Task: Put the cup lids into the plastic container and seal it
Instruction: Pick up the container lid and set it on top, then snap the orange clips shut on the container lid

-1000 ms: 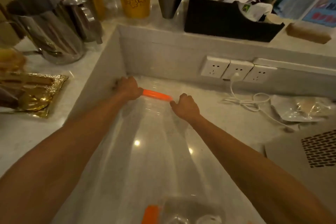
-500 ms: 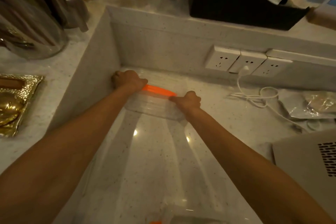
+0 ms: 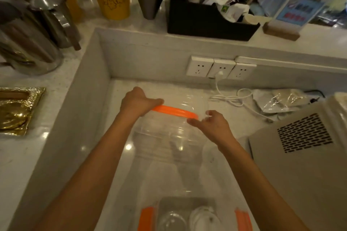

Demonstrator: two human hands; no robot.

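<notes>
container (image 3: 169, 155) orange strip (image 3: 174, 111) pinched by both hands' grip, white cable (image 3: 231, 97) near right.

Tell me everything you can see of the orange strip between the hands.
The orange strip is a narrow, ridged band, plastic by the look of it, running along the far edge of a clear container on the pale counter. It bows slightly upward and slants down toward the right. The left hand covers its left end; the right hand pinches by its right end. Whether it is fully closed cannot be told.
</notes>
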